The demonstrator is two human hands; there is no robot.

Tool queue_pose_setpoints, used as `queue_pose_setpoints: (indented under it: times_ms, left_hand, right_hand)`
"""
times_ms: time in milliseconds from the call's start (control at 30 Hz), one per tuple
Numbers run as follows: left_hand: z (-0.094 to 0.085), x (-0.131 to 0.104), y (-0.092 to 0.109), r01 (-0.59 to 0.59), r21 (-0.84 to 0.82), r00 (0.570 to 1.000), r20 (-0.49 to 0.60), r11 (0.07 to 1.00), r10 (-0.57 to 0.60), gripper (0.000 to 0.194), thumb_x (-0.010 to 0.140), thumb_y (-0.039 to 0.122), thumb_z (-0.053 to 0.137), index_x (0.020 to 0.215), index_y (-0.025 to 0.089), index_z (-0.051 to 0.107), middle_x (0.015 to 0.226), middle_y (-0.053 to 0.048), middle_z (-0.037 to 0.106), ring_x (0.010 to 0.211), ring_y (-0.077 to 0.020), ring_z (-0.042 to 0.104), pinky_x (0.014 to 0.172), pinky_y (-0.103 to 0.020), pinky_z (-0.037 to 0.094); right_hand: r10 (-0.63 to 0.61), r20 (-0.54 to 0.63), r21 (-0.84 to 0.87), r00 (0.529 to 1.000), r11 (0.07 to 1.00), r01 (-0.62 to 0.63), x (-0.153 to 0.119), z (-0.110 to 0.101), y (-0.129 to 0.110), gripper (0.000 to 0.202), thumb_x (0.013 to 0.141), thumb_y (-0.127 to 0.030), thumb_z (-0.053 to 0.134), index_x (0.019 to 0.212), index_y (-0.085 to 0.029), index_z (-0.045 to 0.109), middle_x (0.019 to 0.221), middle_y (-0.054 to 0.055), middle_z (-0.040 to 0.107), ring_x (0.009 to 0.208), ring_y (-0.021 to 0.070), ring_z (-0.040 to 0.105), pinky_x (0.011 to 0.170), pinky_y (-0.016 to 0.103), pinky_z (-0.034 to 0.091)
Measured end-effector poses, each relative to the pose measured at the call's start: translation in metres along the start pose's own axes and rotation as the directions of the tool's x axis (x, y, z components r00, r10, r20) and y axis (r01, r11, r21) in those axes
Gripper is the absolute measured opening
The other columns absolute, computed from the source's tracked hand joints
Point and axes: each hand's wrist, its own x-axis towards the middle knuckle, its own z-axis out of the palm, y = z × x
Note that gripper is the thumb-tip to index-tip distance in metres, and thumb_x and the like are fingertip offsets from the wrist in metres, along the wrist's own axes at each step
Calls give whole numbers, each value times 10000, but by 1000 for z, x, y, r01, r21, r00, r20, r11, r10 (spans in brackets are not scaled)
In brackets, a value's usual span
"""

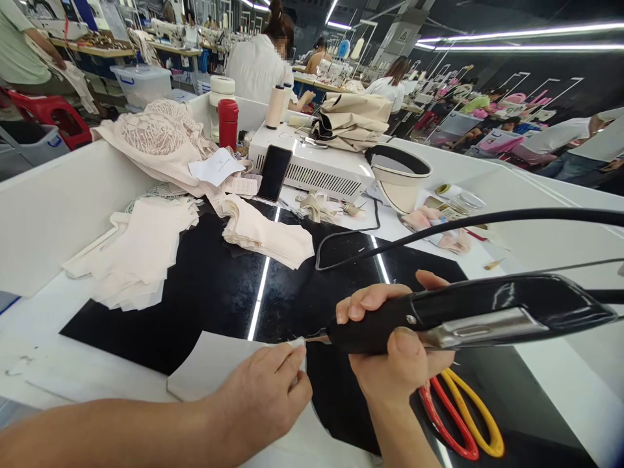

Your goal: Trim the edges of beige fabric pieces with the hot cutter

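My right hand [397, 370] is wrapped around a black corded hand tool [487, 315] with a silver lever along its side. Its narrow metal tip [319, 337] points left and meets the edge at my left fingertips. My left hand [266, 393] pinches the edge of a white fabric-like piece [209, 364], pressing thumb against fingers. That piece lies over the near edge of a glossy black board [219, 286], partly hidden beneath my left hand and forearm. Scissors with red and yellow handles [475, 413] rest close to my right wrist.
Stacked pale cloth pieces [141, 250] lie left; another stack [268, 231] lies farther back. A phone [274, 172] leans against a white machine [312, 159]. The tool's black cable [468, 224] runs right. Low white walls [63, 208] border the table. People sit beyond.
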Motion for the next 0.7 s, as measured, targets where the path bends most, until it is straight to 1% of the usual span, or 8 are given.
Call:
queue_pose_setpoints:
  times_ms: [167, 333, 400, 600, 700]
  left_hand:
    - [-1, 0, -1, -13, -4, 1000, 9, 1000, 13, 165, 928, 31, 562, 1042, 106, 655, 1194, -168, 762, 1062, -240, 745, 885, -309, 606]
    - [-2, 1, -1, -1, -1, 1000, 3, 1000, 1, 149, 928, 45, 577, 1030, 116, 659, 1191, -152, 767, 1027, -238, 749, 848, -300, 606]
    - [-2, 1, -1, -1, 3, 1000, -2, 1000, 1, 155, 933, 44, 570, 1034, 117, 662, 1190, -145, 768, 1013, -229, 748, 837, -298, 604]
    - [0, -2, -1, -11, 22, 998, 65, 1000, 10, 140, 969, 79, 606, 1089, 128, 656, 1235, -145, 751, 1034, -230, 731, 845, -316, 594]
    - [-1, -1, -1, 2, 8, 998, 56, 1000, -3, 139, 963, 63, 603, 1074, 130, 654, 1224, -140, 754, 1004, -231, 732, 801, -314, 596]
  right_hand:
    - [10, 7, -20, 1000, 1000, -10, -2, 1, 1, 506, 789, -420, 892, 1210, -298, 639, 756, -51, 650, 552, 147, 587, 434, 277, 514]
    - [14, 25, -7, 1000, 1000, -14, -3, 1, -1, 461, 832, -336, 871, 1222, -285, 630, 777, -44, 667, 584, 149, 621, 466, 275, 535]
    - [8, 29, 13, 1000, 1000, -8, -3, 1, -1, 462, 830, -334, 877, 1224, -283, 639, 781, -42, 673, 584, 146, 616, 469, 273, 544]
    - [-6, 40, 53, 999, 999, 4, -5, 3, 0, 480, 822, -361, 886, 1237, -291, 655, 794, -44, 676, 583, 137, 607, 474, 269, 566]
    - [8, 39, 52, 999, 999, -10, -6, 4, 2, 469, 828, -334, 883, 1239, -294, 662, 802, -45, 687, 591, 130, 619, 496, 262, 579]
